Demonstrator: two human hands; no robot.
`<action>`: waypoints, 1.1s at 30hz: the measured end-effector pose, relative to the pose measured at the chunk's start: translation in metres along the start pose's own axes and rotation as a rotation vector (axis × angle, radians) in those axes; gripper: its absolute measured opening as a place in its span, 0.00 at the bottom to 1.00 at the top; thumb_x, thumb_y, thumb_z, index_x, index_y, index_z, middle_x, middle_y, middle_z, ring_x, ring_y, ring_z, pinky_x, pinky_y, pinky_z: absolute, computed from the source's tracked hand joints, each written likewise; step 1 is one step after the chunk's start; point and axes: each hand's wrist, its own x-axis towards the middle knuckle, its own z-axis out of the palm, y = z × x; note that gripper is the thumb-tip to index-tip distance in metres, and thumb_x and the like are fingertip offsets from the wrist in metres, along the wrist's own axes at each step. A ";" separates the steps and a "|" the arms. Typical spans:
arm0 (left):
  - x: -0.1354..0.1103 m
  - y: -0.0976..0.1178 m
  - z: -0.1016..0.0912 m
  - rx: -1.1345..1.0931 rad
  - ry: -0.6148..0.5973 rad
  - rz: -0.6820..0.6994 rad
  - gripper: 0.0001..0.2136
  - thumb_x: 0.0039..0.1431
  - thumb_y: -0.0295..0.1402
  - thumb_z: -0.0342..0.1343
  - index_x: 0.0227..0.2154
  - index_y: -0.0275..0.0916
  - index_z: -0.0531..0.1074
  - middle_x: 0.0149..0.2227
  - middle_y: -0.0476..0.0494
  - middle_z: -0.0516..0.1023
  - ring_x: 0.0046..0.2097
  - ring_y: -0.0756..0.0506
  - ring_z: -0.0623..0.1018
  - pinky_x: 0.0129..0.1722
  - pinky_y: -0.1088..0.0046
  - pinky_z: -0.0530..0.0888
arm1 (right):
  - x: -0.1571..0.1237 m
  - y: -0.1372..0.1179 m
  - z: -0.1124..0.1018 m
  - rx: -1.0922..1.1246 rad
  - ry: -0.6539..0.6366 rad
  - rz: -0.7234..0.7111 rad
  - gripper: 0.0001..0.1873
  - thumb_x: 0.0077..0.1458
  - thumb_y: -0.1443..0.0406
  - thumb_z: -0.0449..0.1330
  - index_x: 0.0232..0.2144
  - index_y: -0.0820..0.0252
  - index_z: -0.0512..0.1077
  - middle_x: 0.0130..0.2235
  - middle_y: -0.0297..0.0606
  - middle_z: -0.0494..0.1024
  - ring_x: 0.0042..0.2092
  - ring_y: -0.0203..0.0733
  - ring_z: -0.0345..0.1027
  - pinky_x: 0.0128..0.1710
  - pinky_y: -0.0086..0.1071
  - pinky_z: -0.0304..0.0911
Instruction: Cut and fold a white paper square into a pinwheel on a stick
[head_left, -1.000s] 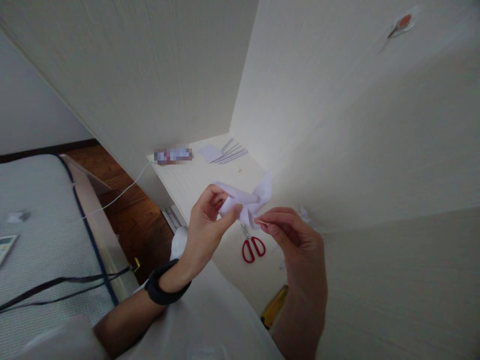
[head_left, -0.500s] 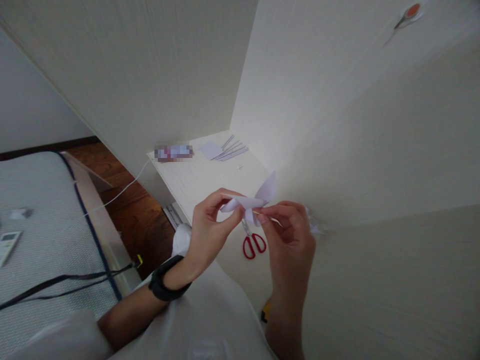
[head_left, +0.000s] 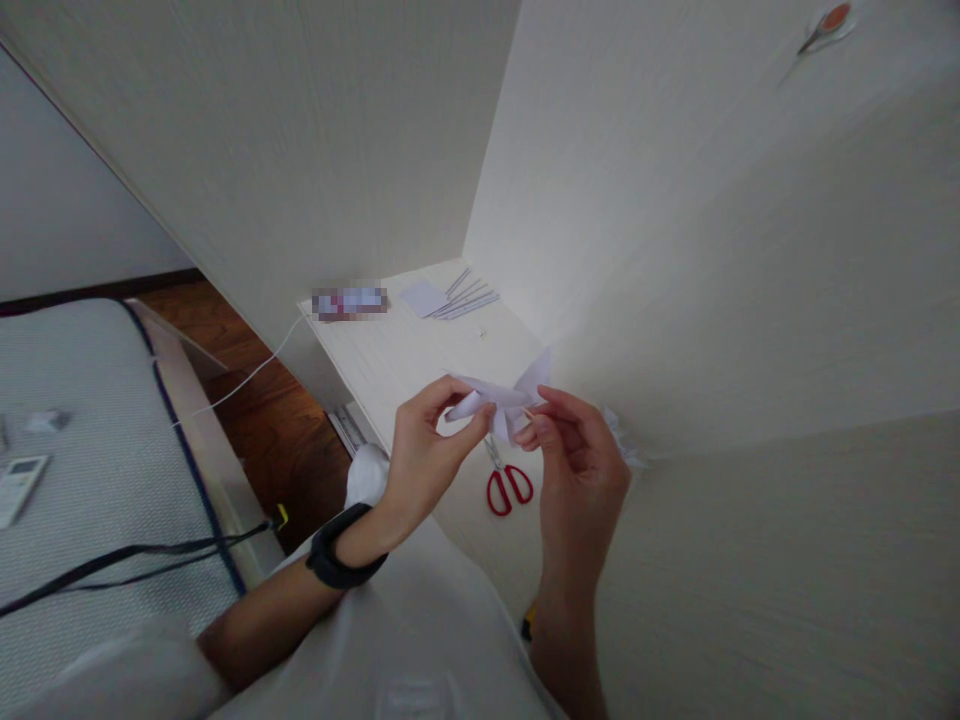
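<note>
My left hand (head_left: 435, 440), with a dark band at the wrist, is closed and pinches a white paper pinwheel (head_left: 495, 398) between thumb and fingers. The paper has curled and pointed flaps, one standing up at its right. My right hand (head_left: 581, 450) is at the pinwheel's right side, thumb and fingertips closed on a thin pale stick (head_left: 529, 414) whose tip points at the paper. Most of the stick is hidden by the fingers. Red-handled scissors (head_left: 510, 490) lie on the white desktop below the hands, their blades partly covered.
On the desktop (head_left: 390, 350) are a square of paper (head_left: 424, 298), several thin strips (head_left: 469, 300), a tiny scrap (head_left: 482, 333) and a blurred object (head_left: 349, 302). Crumpled clear plastic (head_left: 622, 440) is by the right wall. A mattress (head_left: 97, 400) with a remote control (head_left: 19, 488) is left.
My right hand has drawn slightly back from the pinwheel's middle, and its index finger has lifted towards the upright flap. My left hand keeps its pinch.
</note>
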 end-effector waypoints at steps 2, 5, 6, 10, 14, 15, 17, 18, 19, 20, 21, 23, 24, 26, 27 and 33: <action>0.000 -0.001 0.000 -0.006 -0.003 -0.010 0.03 0.53 0.31 0.63 0.28 0.39 0.76 0.28 0.49 0.76 0.33 0.48 0.72 0.36 0.73 0.69 | 0.000 0.000 0.000 0.034 -0.002 0.020 0.05 0.58 0.67 0.59 0.38 0.56 0.74 0.26 0.29 0.76 0.23 0.31 0.68 0.24 0.25 0.65; 0.001 -0.003 0.001 -0.025 -0.003 -0.030 0.03 0.52 0.32 0.63 0.28 0.39 0.76 0.28 0.50 0.76 0.33 0.48 0.72 0.36 0.74 0.68 | -0.003 0.000 0.000 0.056 0.014 0.031 0.02 0.59 0.66 0.59 0.35 0.57 0.72 0.25 0.28 0.74 0.21 0.30 0.64 0.21 0.24 0.61; 0.001 -0.003 0.001 -0.031 -0.004 -0.037 0.03 0.52 0.32 0.63 0.28 0.39 0.76 0.28 0.50 0.76 0.33 0.48 0.72 0.35 0.74 0.68 | -0.003 0.001 0.000 0.062 0.028 0.024 0.02 0.59 0.65 0.59 0.34 0.56 0.72 0.26 0.29 0.73 0.23 0.30 0.65 0.23 0.24 0.61; 0.001 -0.003 0.001 -0.047 0.006 -0.052 0.04 0.52 0.32 0.64 0.27 0.39 0.75 0.29 0.50 0.76 0.33 0.48 0.72 0.36 0.74 0.68 | -0.002 0.003 -0.002 0.127 0.058 -0.012 0.02 0.60 0.65 0.58 0.37 0.55 0.70 0.30 0.30 0.72 0.28 0.31 0.66 0.28 0.24 0.63; 0.001 -0.003 0.000 -0.061 0.003 -0.031 0.03 0.53 0.31 0.63 0.28 0.39 0.75 0.28 0.50 0.76 0.33 0.49 0.72 0.36 0.75 0.68 | 0.004 0.007 -0.005 0.198 -0.047 0.033 0.04 0.60 0.66 0.59 0.38 0.55 0.72 0.31 0.30 0.76 0.28 0.31 0.71 0.32 0.27 0.68; 0.001 -0.003 0.000 -0.066 0.003 -0.026 0.03 0.53 0.31 0.63 0.28 0.39 0.75 0.28 0.50 0.75 0.33 0.49 0.72 0.36 0.75 0.68 | 0.005 0.007 -0.006 0.214 -0.077 0.062 0.05 0.59 0.66 0.59 0.39 0.55 0.72 0.30 0.30 0.78 0.30 0.33 0.73 0.35 0.28 0.70; 0.001 -0.002 0.000 -0.070 0.008 -0.026 0.03 0.53 0.30 0.63 0.27 0.39 0.75 0.28 0.51 0.75 0.33 0.49 0.72 0.36 0.75 0.69 | 0.005 0.008 -0.008 0.253 -0.126 0.124 0.05 0.58 0.67 0.61 0.39 0.54 0.72 0.29 0.31 0.81 0.33 0.35 0.77 0.39 0.30 0.71; 0.001 -0.002 0.000 -0.071 0.011 -0.028 0.03 0.53 0.31 0.63 0.27 0.39 0.75 0.27 0.51 0.75 0.33 0.49 0.72 0.35 0.74 0.69 | 0.005 0.008 -0.008 0.271 -0.143 0.152 0.05 0.57 0.67 0.62 0.38 0.54 0.72 0.29 0.31 0.82 0.35 0.36 0.78 0.40 0.30 0.72; 0.001 -0.002 0.000 -0.071 0.014 -0.030 0.04 0.52 0.31 0.64 0.27 0.39 0.75 0.27 0.51 0.75 0.33 0.49 0.72 0.35 0.74 0.69 | 0.004 0.008 -0.009 0.282 -0.153 0.176 0.05 0.57 0.67 0.63 0.37 0.54 0.73 0.31 0.32 0.83 0.36 0.36 0.79 0.41 0.31 0.73; 0.001 -0.001 0.000 -0.073 0.015 -0.031 0.04 0.52 0.31 0.64 0.27 0.39 0.75 0.27 0.51 0.75 0.32 0.49 0.72 0.35 0.74 0.69 | 0.003 0.007 -0.009 0.288 -0.161 0.196 0.05 0.56 0.67 0.63 0.36 0.54 0.73 0.32 0.32 0.84 0.37 0.37 0.80 0.41 0.31 0.73; 0.001 -0.001 0.000 -0.076 0.015 -0.032 0.04 0.52 0.31 0.64 0.27 0.39 0.75 0.27 0.51 0.75 0.32 0.49 0.72 0.35 0.74 0.69 | 0.003 0.006 -0.008 0.289 -0.166 0.212 0.05 0.56 0.67 0.64 0.36 0.54 0.73 0.33 0.32 0.84 0.37 0.37 0.80 0.41 0.30 0.73; 0.001 0.001 0.001 -0.080 0.018 -0.030 0.04 0.52 0.31 0.64 0.27 0.39 0.74 0.27 0.51 0.75 0.32 0.49 0.72 0.35 0.74 0.69 | 0.002 0.004 -0.006 0.296 -0.166 0.221 0.04 0.54 0.67 0.65 0.33 0.55 0.73 0.31 0.31 0.83 0.36 0.38 0.81 0.38 0.30 0.74; 0.001 0.002 0.001 -0.078 0.022 -0.030 0.04 0.52 0.30 0.64 0.26 0.39 0.74 0.27 0.51 0.75 0.32 0.49 0.72 0.35 0.74 0.69 | 0.002 0.003 -0.005 0.307 -0.157 0.211 0.04 0.53 0.68 0.65 0.32 0.56 0.72 0.30 0.30 0.82 0.35 0.37 0.80 0.36 0.29 0.74; 0.001 0.003 0.002 -0.072 0.036 -0.030 0.04 0.51 0.29 0.64 0.26 0.39 0.74 0.27 0.51 0.75 0.32 0.49 0.72 0.35 0.75 0.69 | 0.002 0.002 -0.002 0.320 -0.108 0.176 0.06 0.51 0.70 0.65 0.30 0.57 0.72 0.27 0.27 0.79 0.30 0.36 0.79 0.33 0.28 0.74; 0.002 0.004 0.002 -0.070 0.040 -0.026 0.04 0.51 0.29 0.64 0.26 0.39 0.74 0.27 0.51 0.76 0.32 0.49 0.73 0.35 0.75 0.69 | 0.002 0.002 0.000 0.308 -0.075 0.159 0.06 0.50 0.70 0.66 0.30 0.57 0.71 0.27 0.27 0.78 0.28 0.34 0.78 0.31 0.27 0.73; 0.003 0.002 0.002 -0.072 0.039 -0.008 0.03 0.50 0.28 0.64 0.27 0.38 0.75 0.27 0.51 0.76 0.32 0.50 0.73 0.34 0.76 0.69 | -0.001 0.003 0.006 0.088 0.089 -0.048 0.10 0.47 0.73 0.67 0.30 0.57 0.72 0.28 0.26 0.74 0.29 0.31 0.69 0.29 0.24 0.65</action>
